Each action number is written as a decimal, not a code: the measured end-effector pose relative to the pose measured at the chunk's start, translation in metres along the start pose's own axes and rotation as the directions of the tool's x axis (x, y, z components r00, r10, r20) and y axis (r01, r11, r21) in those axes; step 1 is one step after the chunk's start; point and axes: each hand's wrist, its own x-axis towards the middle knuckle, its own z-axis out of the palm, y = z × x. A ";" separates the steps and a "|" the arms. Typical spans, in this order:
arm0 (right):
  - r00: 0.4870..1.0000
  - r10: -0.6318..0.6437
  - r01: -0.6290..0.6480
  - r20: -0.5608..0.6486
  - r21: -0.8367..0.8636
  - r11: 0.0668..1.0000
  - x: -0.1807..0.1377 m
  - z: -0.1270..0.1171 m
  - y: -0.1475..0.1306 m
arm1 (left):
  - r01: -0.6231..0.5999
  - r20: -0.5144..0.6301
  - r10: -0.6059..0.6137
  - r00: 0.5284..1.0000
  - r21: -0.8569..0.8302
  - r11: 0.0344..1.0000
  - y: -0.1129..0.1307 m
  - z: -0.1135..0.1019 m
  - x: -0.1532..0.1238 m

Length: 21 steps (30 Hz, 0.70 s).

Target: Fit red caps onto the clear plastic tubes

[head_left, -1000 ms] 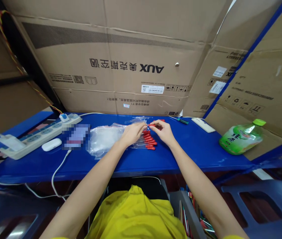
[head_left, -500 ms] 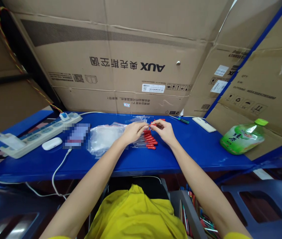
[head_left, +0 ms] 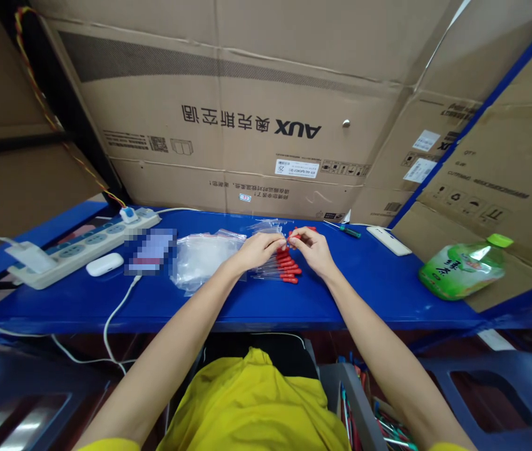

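My left hand [head_left: 263,248] and my right hand [head_left: 312,248] meet above the blue table, fingertips pinched close together. A small red handle [head_left: 295,237], apparently a screwdriver's, sits in the fingers of my right hand. What my left fingers pinch beside it is hidden. Just below them lies a row of red-handled screwdrivers [head_left: 288,270], their thin shafts pointing left. More thin clear or metallic pieces [head_left: 268,225] lie behind my left hand. Left of that hand is a stack of clear plastic bags [head_left: 204,258].
A white power strip [head_left: 92,244], an earbud case [head_left: 105,264] and a phone [head_left: 152,250] lie left on the blue table [head_left: 266,307]. Rightward are a green screwdriver [head_left: 349,230], a white flat device [head_left: 388,240] and a green bottle [head_left: 464,268]. Cardboard [head_left: 228,75] walls the back.
The view has shifted slightly, so the table items appear a little further right. Both hands stay together at the same spot, with small finger movements; the red handle remains between them.
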 end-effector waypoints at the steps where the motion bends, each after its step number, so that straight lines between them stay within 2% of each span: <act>1: 1.000 0.001 -0.001 -0.001 0.002 1.000 0.000 0.001 0.000 | -0.002 -0.001 0.002 1.000 -0.010 1.000 0.000 0.001 0.000; 5: 0.999 0.008 -0.008 -0.043 0.004 1.000 0.000 0.001 0.002 | 0.011 -0.028 -0.010 1.000 0.025 1.000 0.001 0.001 0.000; 13: 0.997 0.082 -0.081 -0.006 0.066 0.994 0.001 -0.007 0.007 | 0.019 -0.052 -0.003 0.999 0.314 0.949 0.006 -0.002 -0.005; 18: 0.997 0.077 -0.076 -0.010 0.078 0.994 0.000 -0.006 0.003 | 0.014 -0.031 -0.004 1.000 0.346 0.938 0.010 -0.002 -0.005; 21: 0.998 0.053 -0.051 -0.030 0.077 0.996 0.000 -0.005 -0.001 | 0.001 -0.039 0.012 0.999 0.302 0.953 0.011 -0.001 -0.004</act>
